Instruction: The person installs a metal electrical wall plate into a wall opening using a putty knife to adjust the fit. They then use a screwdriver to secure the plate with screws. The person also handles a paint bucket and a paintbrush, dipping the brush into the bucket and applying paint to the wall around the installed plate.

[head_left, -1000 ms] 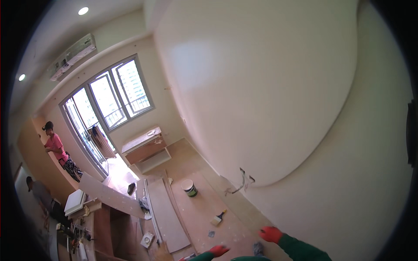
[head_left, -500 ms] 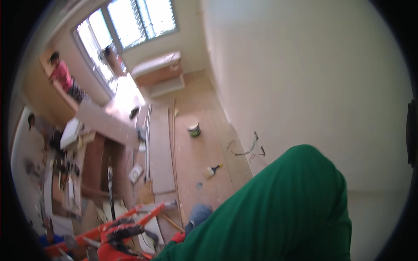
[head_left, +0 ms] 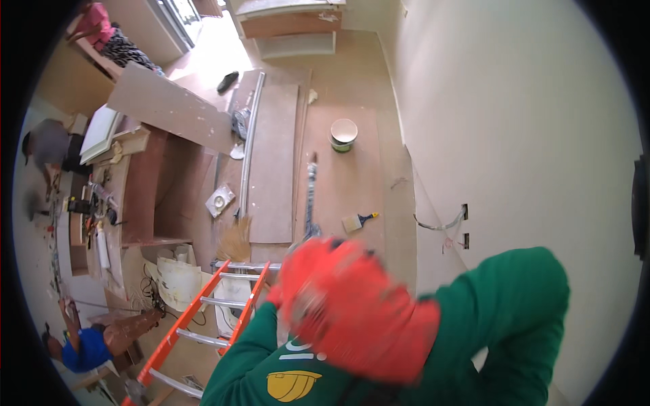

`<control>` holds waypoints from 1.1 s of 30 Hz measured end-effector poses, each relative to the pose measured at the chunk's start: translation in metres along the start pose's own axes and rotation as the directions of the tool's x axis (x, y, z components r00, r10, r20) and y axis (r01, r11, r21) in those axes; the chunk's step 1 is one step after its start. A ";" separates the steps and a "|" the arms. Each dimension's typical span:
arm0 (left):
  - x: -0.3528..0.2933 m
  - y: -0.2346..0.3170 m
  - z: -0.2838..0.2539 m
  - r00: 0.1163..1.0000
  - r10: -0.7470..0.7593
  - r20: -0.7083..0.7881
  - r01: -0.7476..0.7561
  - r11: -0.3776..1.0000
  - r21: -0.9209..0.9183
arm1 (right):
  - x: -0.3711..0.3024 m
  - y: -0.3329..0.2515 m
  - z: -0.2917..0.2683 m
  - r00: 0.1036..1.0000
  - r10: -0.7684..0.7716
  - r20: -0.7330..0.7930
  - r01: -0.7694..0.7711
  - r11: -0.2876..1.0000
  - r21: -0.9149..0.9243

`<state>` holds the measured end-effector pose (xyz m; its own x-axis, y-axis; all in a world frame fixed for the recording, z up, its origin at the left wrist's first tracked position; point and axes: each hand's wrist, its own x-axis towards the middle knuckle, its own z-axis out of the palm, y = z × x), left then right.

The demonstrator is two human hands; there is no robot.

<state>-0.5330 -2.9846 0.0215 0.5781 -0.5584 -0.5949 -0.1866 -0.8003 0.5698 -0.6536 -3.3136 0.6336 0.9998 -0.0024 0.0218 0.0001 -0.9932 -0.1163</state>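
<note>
My right hand (head_left: 355, 311), in a red glove and smeared by motion, is in front of my chest. A long thin paint-spotted stick (head_left: 311, 193) with a dark tip rises from the glove's far side; the glove seems closed round its hidden lower end. My left hand (head_left: 273, 296), also red-gloved, shows only as a small patch beside the upper part of an orange ladder (head_left: 222, 304) with metal rungs. Its fingers are hidden, so whether it touches the ladder cannot be told.
A white bucket (head_left: 343, 132) and a flat paintbrush (head_left: 359, 222) are on the floor. Long boards (head_left: 274, 169) lie left of them. Wires (head_left: 440, 225) stick out of the right wall. Cabinets (head_left: 145, 196) stand left, with several people beyond, one in blue (head_left: 88, 348).
My view has tilted down, showing more of the ladder. My right hand and the stick have moved from the lower left to the middle.
</note>
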 end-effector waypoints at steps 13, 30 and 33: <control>0.231 0.216 -0.220 0.995 -0.096 0.034 0.092 0.719 -0.689 | -0.119 0.236 0.365 0.260 0.908 0.328 -0.935 0.322 -0.150; 0.690 0.431 0.024 0.848 -0.320 0.423 0.530 0.481 -0.699 | -0.006 0.419 0.445 -0.083 0.856 0.510 -0.993 -0.113 0.027; 0.789 0.388 0.093 0.800 -0.503 0.328 0.587 0.538 -0.605 | -0.009 0.392 0.477 -0.190 0.797 0.573 -0.981 -0.180 -0.075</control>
<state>-0.2226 -3.7559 -0.2796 0.2957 -0.1157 -0.9482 0.7193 -0.6262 0.3007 -0.6523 -3.6478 0.1140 -0.1774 -0.7250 -0.6655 -0.9823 0.1722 0.0743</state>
